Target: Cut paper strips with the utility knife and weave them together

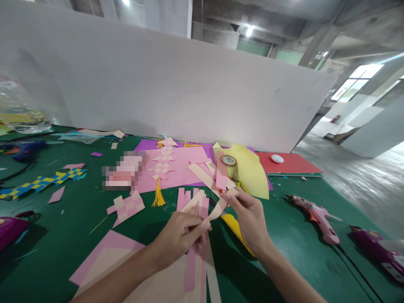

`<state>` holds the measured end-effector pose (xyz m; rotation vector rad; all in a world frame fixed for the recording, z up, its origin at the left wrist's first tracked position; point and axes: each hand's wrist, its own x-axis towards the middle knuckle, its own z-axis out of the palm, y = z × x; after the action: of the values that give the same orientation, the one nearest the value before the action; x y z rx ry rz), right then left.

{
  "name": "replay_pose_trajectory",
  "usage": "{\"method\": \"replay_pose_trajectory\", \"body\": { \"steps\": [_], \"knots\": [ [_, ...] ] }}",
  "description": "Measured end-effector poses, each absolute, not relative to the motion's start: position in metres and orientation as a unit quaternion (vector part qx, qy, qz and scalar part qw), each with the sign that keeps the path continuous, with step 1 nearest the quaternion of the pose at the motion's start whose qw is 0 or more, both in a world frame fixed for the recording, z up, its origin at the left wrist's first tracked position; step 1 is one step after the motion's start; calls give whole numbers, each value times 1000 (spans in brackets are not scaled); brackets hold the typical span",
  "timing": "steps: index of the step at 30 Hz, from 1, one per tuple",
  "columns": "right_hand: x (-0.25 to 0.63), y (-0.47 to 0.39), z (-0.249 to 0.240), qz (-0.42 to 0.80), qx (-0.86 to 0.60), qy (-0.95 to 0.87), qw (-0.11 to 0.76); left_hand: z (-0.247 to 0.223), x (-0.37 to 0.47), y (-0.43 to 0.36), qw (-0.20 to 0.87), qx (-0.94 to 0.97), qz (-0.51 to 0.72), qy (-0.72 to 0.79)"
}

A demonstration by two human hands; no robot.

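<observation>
My left hand and my right hand hold a cream paper strip between them. The left pinches its near end over several pink and cream paper strips laid side by side. At the far end, the right thumb and fingers grip it. The strip bends slightly between my hands. Beneath it on the green table lies a utility knife with a yellow handle. To the left rests a small woven piece of pink and cream paper. Parts of the left fingers are hidden.
A woven pink ornament with a yellow tassel lies on pink paper at the back. Pink glue gun and a purple tool lie on the right. A blue and yellow woven band is at left. A white board stands behind.
</observation>
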<state>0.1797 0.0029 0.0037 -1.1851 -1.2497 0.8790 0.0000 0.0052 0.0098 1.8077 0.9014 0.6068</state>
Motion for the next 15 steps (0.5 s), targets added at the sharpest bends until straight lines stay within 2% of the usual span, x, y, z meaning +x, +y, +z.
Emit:
{"method": "replay_pose_trajectory", "body": {
  "steps": [15],
  "knots": [
    [180,6,2,388,-493,-496,600,0,-5,2,584,694,222,358]
  ]
}}
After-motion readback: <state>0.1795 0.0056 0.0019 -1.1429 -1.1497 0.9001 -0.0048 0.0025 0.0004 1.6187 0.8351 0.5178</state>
